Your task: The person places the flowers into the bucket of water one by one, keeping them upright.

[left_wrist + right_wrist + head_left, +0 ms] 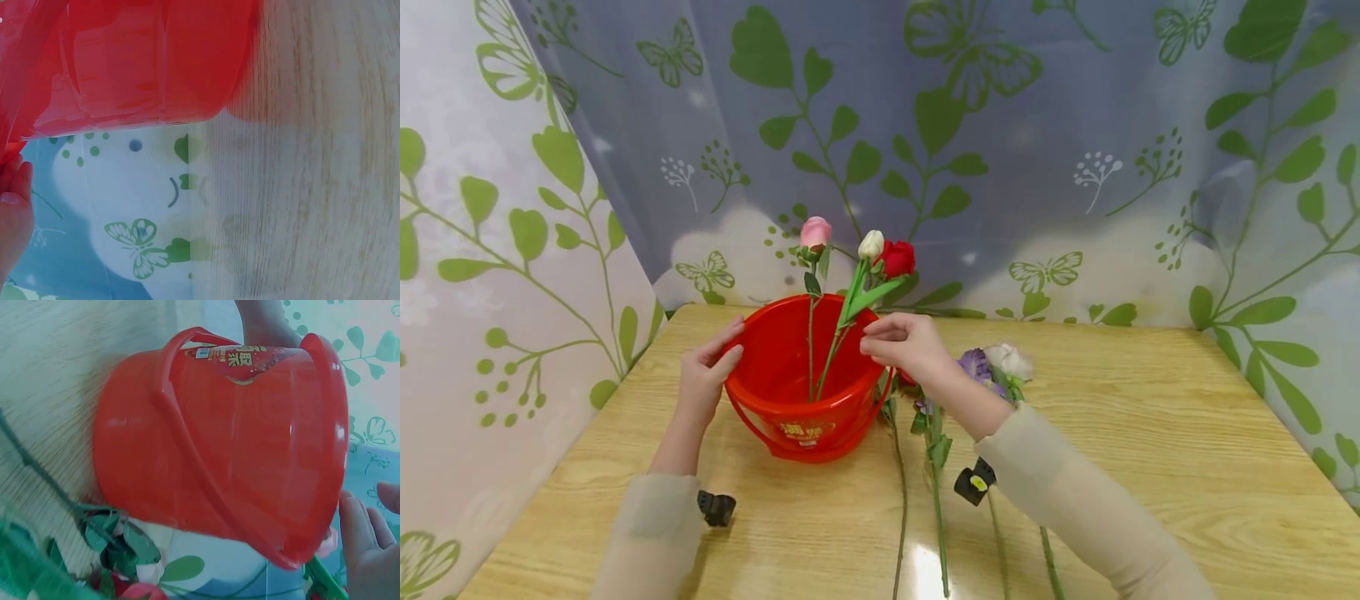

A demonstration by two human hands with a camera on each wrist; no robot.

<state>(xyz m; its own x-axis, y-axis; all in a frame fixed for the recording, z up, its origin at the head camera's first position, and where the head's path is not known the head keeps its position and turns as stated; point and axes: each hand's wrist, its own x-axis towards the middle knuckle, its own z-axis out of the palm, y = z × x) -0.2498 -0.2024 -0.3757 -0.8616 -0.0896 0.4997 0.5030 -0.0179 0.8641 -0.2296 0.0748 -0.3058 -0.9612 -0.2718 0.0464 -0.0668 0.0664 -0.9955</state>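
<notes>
With fingers slightly bent and nothing held, the right hand (913, 346) is nearer to the loose flowers (974, 363), whose stems (941, 533) run toward the person (1067, 492).

Your place: curtained-off tabletop corner | you face: leaf-and-butterfly curtains (880, 150), wood-grain table (1150, 417) | room type: you cannot tell

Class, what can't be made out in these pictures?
Stem end of the pink flower: head view, behind the bucket's front wall.
Left side of the red flower: head view, behind the white flower.
Part of the left hand: left wrist view, beyond the left edge.
Small print on the label: head view, too small.
</notes>
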